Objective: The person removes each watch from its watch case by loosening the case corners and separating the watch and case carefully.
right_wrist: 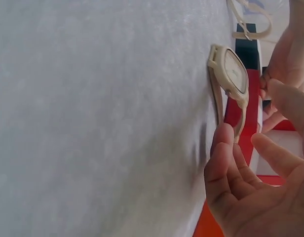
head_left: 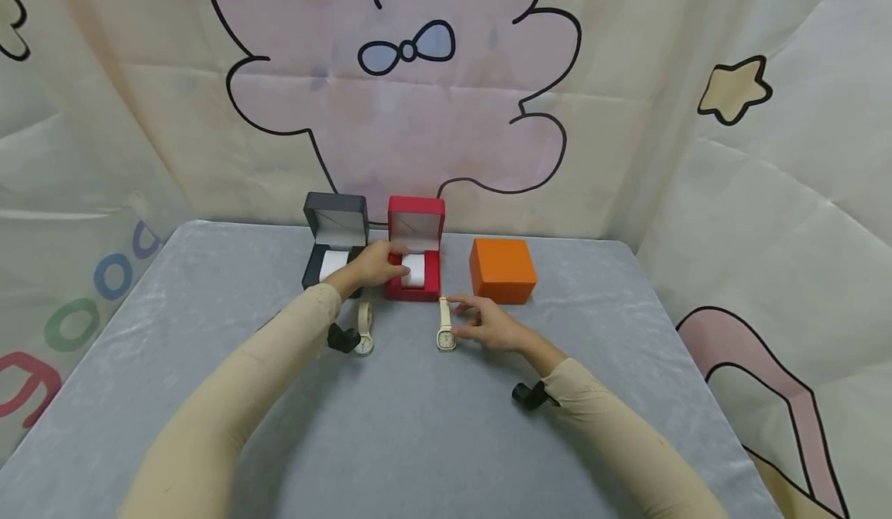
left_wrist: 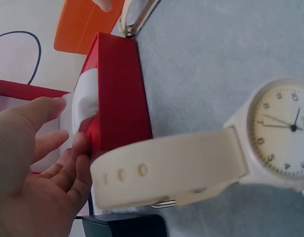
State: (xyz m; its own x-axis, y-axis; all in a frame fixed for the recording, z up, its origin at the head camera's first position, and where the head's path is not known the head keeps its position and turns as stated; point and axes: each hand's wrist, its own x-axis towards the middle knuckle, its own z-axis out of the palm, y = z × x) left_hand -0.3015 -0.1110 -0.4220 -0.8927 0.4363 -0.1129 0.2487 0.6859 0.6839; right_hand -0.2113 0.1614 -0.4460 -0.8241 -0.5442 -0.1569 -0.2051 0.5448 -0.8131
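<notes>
Two hands with parted fingers: left hand [head_left: 376, 265] at a white rounded cushion [head_left: 416, 268] in an open red box [head_left: 413, 295], pinch unclear; right hand [head_left: 489, 325] beside a cream-strapped watch [head_left: 446, 327].

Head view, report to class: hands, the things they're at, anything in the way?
Left hand at rounded white cushion in open red box, grip unclear. Right hand beside cream, loop-strapped wristwatch. Nothing visibly blocking either.
</notes>
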